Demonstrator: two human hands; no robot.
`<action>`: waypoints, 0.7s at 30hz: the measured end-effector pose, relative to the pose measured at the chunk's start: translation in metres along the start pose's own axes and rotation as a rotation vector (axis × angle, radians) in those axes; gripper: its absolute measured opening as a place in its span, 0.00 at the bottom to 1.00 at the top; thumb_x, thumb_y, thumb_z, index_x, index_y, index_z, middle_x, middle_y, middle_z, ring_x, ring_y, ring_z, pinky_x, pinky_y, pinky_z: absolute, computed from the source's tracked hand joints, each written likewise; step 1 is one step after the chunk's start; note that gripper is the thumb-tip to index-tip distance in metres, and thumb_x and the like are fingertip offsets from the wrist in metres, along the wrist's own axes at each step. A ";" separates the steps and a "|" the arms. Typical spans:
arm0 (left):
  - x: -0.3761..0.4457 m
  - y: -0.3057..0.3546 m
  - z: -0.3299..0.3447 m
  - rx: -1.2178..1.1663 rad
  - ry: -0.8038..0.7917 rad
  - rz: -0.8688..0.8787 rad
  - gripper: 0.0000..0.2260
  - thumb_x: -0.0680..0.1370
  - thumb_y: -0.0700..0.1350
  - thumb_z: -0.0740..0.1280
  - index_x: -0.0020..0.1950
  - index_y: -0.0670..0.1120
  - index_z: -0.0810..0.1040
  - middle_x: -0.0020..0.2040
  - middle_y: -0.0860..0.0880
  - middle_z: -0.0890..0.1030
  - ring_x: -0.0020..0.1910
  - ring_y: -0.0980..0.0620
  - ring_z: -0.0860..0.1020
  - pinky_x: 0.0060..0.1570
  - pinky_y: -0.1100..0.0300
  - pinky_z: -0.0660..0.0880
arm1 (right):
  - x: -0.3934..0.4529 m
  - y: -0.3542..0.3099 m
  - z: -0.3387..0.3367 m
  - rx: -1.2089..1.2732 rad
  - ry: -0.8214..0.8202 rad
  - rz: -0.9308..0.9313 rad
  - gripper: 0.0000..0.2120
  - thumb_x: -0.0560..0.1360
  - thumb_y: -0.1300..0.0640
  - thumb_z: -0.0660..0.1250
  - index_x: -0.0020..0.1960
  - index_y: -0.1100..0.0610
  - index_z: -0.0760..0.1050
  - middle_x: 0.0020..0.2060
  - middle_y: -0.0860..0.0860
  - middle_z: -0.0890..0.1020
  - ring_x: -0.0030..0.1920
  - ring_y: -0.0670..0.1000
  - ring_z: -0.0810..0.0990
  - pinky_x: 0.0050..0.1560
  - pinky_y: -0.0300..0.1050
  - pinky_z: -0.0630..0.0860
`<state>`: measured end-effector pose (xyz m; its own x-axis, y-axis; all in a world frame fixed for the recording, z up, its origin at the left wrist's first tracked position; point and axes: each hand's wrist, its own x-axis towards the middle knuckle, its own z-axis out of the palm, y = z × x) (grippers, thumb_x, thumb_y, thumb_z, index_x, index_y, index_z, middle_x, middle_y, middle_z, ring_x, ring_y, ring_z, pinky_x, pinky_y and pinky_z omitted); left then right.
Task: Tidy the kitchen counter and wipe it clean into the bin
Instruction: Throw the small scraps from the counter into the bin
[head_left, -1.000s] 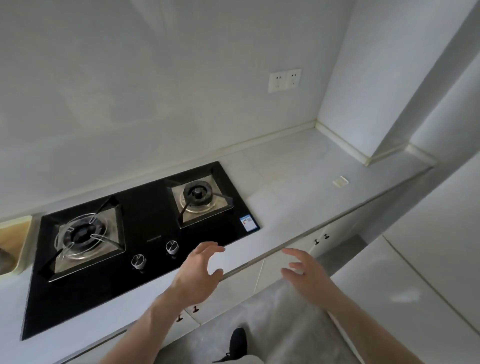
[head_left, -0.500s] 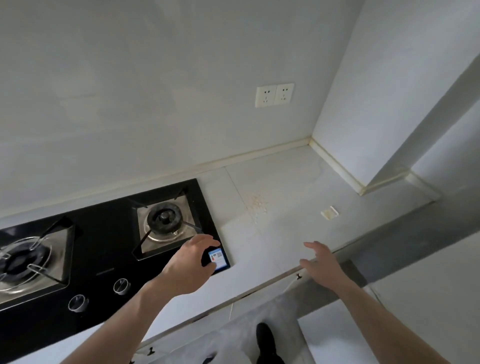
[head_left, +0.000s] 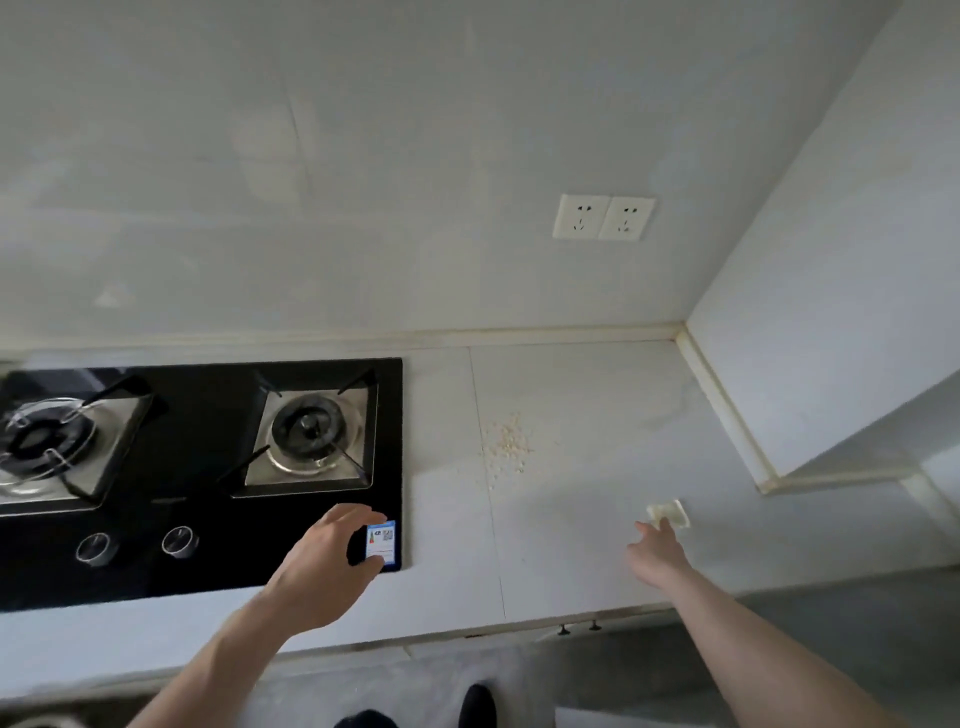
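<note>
A small pale cloth or sponge (head_left: 670, 512) lies on the white counter (head_left: 571, 545) near the right. My right hand (head_left: 655, 550) stretches over the counter, its fingertips at the near edge of that cloth; whether they touch it I cannot tell. A scatter of yellowish crumbs (head_left: 506, 447) lies on the counter between the hob and the corner. My left hand (head_left: 327, 566) hovers over the hob's front right corner with loosely curled fingers and holds nothing.
A black two-burner gas hob (head_left: 208, 467) with two knobs fills the counter's left part; a blue label (head_left: 382, 540) is stuck at its corner. A wall column (head_left: 810, 338) juts in at the right. Two sockets (head_left: 602, 217) sit on the back wall.
The view has swung to the right and closer to the counter. My right hand has reached forward from the counter's front edge up to the small cloth. My left hand stays over the hob's corner.
</note>
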<state>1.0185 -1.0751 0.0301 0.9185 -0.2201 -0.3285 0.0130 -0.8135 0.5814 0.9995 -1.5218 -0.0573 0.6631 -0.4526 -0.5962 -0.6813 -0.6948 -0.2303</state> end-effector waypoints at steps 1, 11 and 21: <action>-0.005 -0.002 0.004 -0.009 0.006 -0.026 0.21 0.77 0.47 0.70 0.70 0.56 0.75 0.70 0.59 0.72 0.67 0.56 0.74 0.61 0.64 0.71 | 0.013 0.004 0.001 -0.014 -0.005 -0.001 0.24 0.80 0.53 0.57 0.74 0.56 0.68 0.77 0.60 0.61 0.74 0.58 0.68 0.70 0.45 0.68; -0.045 -0.024 0.023 -0.043 0.059 -0.200 0.21 0.78 0.50 0.70 0.71 0.58 0.73 0.72 0.60 0.69 0.64 0.58 0.74 0.57 0.64 0.69 | 0.029 -0.017 -0.007 0.037 0.137 -0.005 0.28 0.83 0.52 0.57 0.78 0.67 0.60 0.79 0.61 0.61 0.80 0.57 0.57 0.75 0.42 0.58; -0.102 -0.072 0.002 -0.110 0.130 -0.235 0.20 0.78 0.50 0.70 0.70 0.57 0.74 0.71 0.60 0.70 0.64 0.58 0.75 0.62 0.63 0.72 | -0.127 -0.137 0.099 0.586 0.107 -0.320 0.23 0.77 0.67 0.63 0.71 0.59 0.74 0.69 0.51 0.74 0.66 0.53 0.77 0.66 0.48 0.72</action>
<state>0.9229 -0.9954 0.0204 0.9282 0.0443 -0.3695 0.2676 -0.7694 0.5800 0.9779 -1.3138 -0.0258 0.8667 -0.3488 -0.3566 -0.4817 -0.3999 -0.7797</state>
